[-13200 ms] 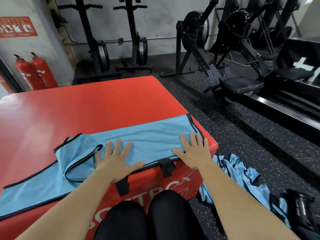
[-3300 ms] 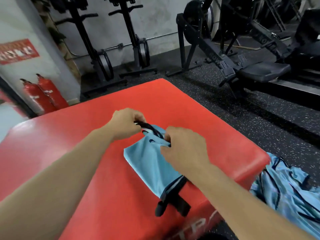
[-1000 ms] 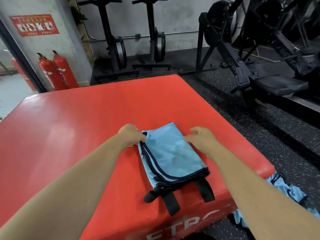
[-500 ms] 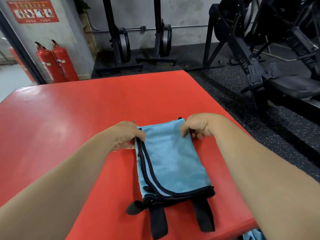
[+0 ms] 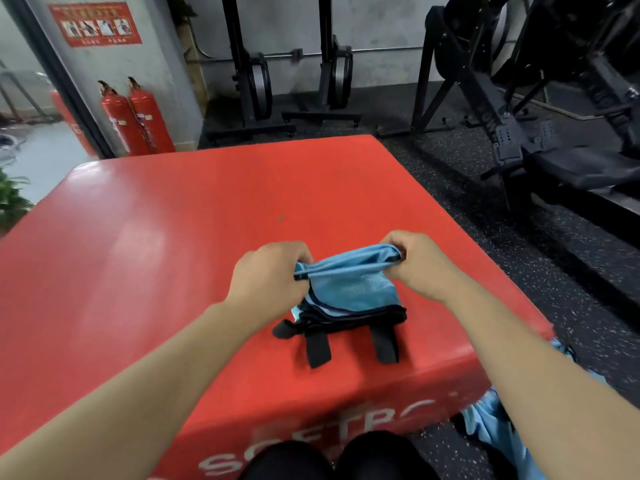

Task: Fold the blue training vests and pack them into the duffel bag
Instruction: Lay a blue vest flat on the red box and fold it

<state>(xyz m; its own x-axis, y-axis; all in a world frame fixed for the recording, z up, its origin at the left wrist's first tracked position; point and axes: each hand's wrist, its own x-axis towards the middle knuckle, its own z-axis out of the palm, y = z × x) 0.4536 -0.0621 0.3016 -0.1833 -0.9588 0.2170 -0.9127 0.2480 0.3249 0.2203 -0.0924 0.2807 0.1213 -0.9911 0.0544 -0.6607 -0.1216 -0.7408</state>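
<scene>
The folded blue vest (image 5: 349,292) lies on the red padded surface (image 5: 173,237), toward its 6 o'clock edge, with two black straps (image 5: 318,344) trailing off its near end. Its far edge, at 12 o'clock, is held up off the pile. The left hand (image 5: 270,275) pinches the 9 o'clock corner and the right hand (image 5: 415,263) the 3 o'clock corner. The fingers (image 5: 393,249) of both are curled tight round the fabric, which runs in a taut line between them.

The step in hand looks like one more fold — the far half brought over toward the straps. The mesh is thin, light and limp. It will sag wherever it is unsupported, and the stacked layers may slide over each other. The two corners are therefore the right places to hold, level and in tension until the cloth is laid flat. The straps look stiffer and could poke out of the bundle.

More blue vests (image 5: 491,424) lie crumpled on the floor (image 5: 519,271) at about 4 o'clock of the surface — not yet folded. The duffel bag is not in view.
</scene>
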